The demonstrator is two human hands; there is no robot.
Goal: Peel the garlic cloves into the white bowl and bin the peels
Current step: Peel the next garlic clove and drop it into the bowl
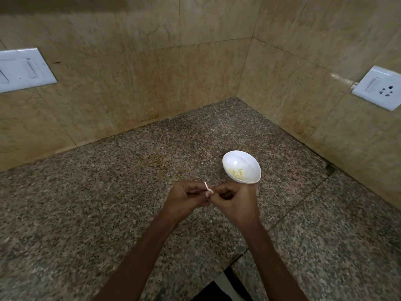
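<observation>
Peeling in progress, seen from above. The left hand [186,197], fingers curled, pinches a small garlic clove against the thumb. The clove itself is almost wholly hidden inside the pinch. A pale, thin strip of garlic skin [207,187] stands up from the point where the two hands meet. The right hand [234,203], fingers likewise curled, pinches the same garlic clove from the other side, and both hands are held just above the surface. To the right and a little beyond lies the white oval plastic bowl [238,159], near the right hand but apart from it, with a small heap of pale yellow peeled cloves [237,173] at its near end.

The step in hand is judged to be stripping the skin. It would go best with the left hand holding the clove steady while the right draws the loosened strip away along its length, so that it comes off whole and does not tear. The freed skin is light and liable to drift, so it should be kept in the fingers. No bin is in view.

The speckled brown-grey granite worktop [108,203] fills a corner and carries a visible seam on its right. A white switch plate [23,69] is on the left wall. Beige marbled wall tiles [152,83] meet at the corner, stained along the base, and a white socket plate with one switch [380,88] is on the right wall
</observation>
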